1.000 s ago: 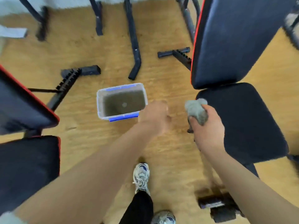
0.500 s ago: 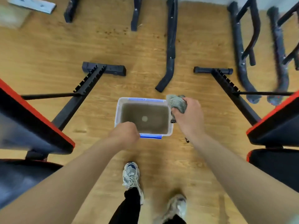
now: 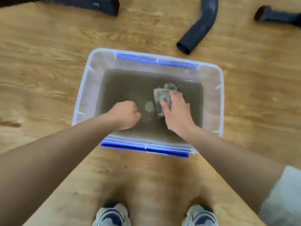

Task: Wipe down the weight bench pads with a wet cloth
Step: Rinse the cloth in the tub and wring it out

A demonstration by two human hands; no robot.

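fingers (image 3: 164, 106) of the right hand (image 3: 178, 112) curled round one crumpled grey cloth (image 3: 162, 97), thumb across its near side, bulk of the fabric bunched just beyond the fingertips and dipped in murky brown water (image 3: 130, 88). fingers of the left hand (image 3: 127, 114) tucked into a fist, gripping nothing, just to the left of the cloth-holding fingers and apart from them. whether the fist touches the water: cannot tell.

between the two sets of fingers, one pale round disc (image 3: 149, 107) on the bottom. around both hands, one clear plastic tub (image 3: 81, 98) with two blue handles: one on the rim beyond the fingers (image 3: 156, 60), one on the rim nearer than the wrists (image 3: 145, 148). under it all, wooden floor (image 3: 48, 62).

well beyond the fingers, three dark pieces of metal frame on the floor: one squared foot far to the left (image 3: 104, 5), one bent tube beyond and right of the cloth (image 3: 197, 28), one capped bar end farther right (image 3: 275, 16).

well behind the wrists, two pale sneakers, left (image 3: 111, 216) and right (image 3: 201, 215). one light sleeve edge (image 3: 283, 198) on the right upper arm. both forearms bare.
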